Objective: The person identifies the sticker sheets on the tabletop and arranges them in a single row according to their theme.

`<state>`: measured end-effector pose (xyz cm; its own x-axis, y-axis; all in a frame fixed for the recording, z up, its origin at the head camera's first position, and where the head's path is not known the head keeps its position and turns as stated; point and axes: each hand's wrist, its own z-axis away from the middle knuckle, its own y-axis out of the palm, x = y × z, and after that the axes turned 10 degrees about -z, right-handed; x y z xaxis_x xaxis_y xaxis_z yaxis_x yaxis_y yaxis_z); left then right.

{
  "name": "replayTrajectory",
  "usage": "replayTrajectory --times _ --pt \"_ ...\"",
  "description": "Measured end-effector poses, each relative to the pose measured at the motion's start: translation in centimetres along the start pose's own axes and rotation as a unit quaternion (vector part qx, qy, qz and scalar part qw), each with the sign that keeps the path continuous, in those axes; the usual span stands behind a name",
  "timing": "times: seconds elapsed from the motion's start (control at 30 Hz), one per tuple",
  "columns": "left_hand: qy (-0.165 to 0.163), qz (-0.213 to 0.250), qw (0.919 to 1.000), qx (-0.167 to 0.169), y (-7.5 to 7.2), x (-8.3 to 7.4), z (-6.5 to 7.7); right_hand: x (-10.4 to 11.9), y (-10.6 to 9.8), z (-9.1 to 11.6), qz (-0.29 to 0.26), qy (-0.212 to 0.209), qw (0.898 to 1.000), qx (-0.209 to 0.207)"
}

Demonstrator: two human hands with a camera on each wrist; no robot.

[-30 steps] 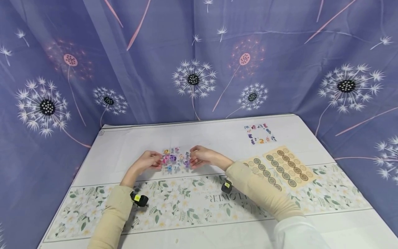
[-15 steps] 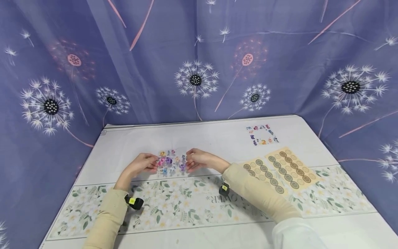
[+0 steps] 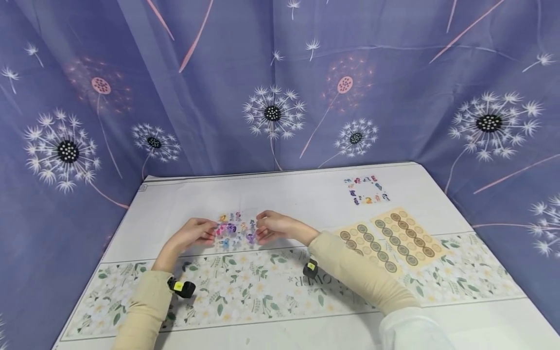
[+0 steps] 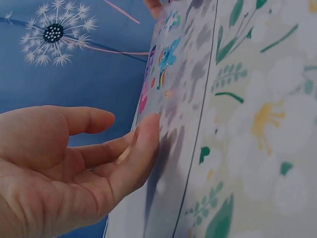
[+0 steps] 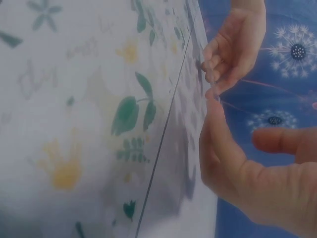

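Over the white table (image 3: 306,197), a clear sticker sheet (image 3: 231,228) hung between left hand (image 3: 191,234) and right hand (image 3: 278,227), fingers (image 4: 141,154) at its edges and thumbs (image 4: 91,120) apart, so uneven support risked letting it slip.

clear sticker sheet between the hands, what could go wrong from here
The sticker sheet might slip: the left hand and right hand both show thumbs apart from their fingertips in the wrist views. It could also sag, since the hands are only at its side edges. The right sleeve partly hides a tan sheet and might brush it.
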<state>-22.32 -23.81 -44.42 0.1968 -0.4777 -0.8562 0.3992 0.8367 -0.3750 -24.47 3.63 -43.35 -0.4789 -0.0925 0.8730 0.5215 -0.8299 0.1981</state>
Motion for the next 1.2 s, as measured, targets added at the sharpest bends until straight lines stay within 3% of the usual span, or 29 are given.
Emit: replayTrajectory --times 1.2 --pt "-0.037 -0.004 0.9993 -0.009 -1.5 1.6 2.0 -0.1 3.1 -0.8 0.009 0.011 1.0 0.004"
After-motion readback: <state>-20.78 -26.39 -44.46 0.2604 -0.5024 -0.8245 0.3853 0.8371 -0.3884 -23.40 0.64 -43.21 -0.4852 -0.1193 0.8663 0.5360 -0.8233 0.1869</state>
